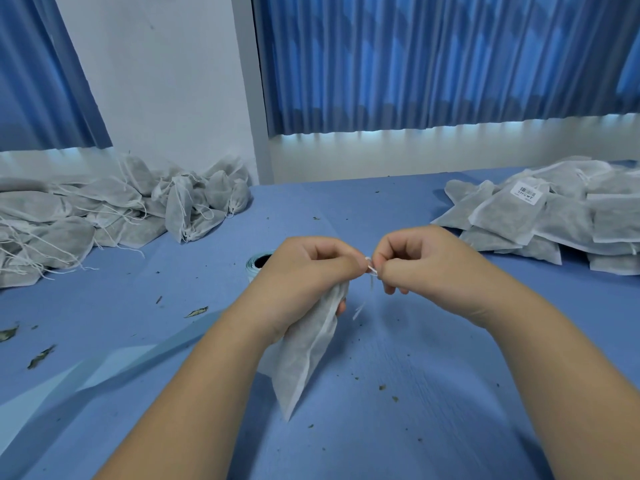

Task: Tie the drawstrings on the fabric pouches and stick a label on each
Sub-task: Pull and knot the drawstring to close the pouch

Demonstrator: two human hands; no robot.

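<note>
Left hand (308, 271): fingers curled, grasping the gathered neck of one white fabric pouch (304, 358), which hangs below the fist, clear of the blue table (381, 209). A greyish filling shows faintly through the cloth; what it is cannot be told. Right hand (429, 265): fingers curled, pinching the white drawstring (371, 269) just beside the left thumb. Both wrists are raised and the knuckles face each other, nearly touching.

Just behind the left hand stands one label roll (258, 263), partly hidden; a pale backing strip (114, 362) trails toward the near left edge.

Two heaps flank the work area. Far left is a loose pile of pouches (104, 209) with strings straggling, too tangled to count. Far right is a flatter stack of pouches (554, 220), with one barcode label (528, 192) visible on an upper pouch.

Leaf scraps (196, 311) lie scattered on the table — several larger pieces at left, fine crumbs elsewhere.
</note>
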